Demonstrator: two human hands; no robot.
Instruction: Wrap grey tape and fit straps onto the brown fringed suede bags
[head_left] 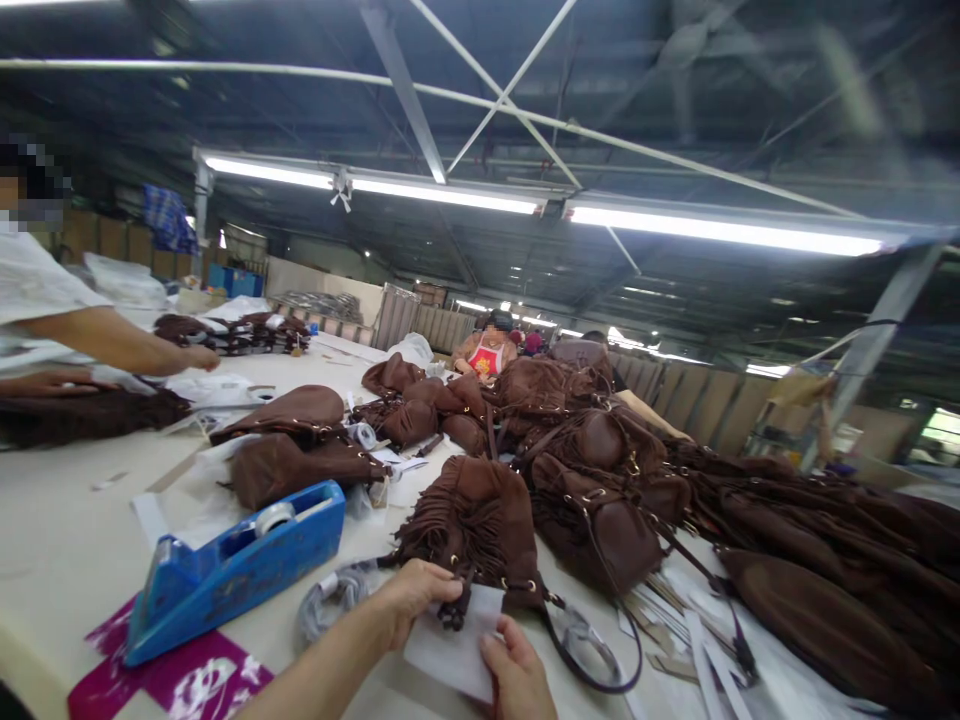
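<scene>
A brown fringed bag [510, 510] lies on the table in front of me. My left hand [412, 600] is closed, its thumb and fingers pinching a dark brown tassel [454, 606] at the bag's near edge. Under the tassel is a thin white sheet [450, 655]; I cannot tell if it is paper or foam. My right hand [517, 672] grips this sheet's right edge between thumb and fingers. The bag's thin dark strap [634, 655] loops out to the right of that hand. Grey wrapped material [330, 600] lies left of the bag.
A blue tape dispenser [240, 565] stands at left on a purple printed piece [187, 680]. Brown bags [600, 500] are heaped beyond and to the right. Paper strips [697, 640] lie at right. A co-worker's arm [120, 340] reaches in at left; another person [486, 355] sits opposite.
</scene>
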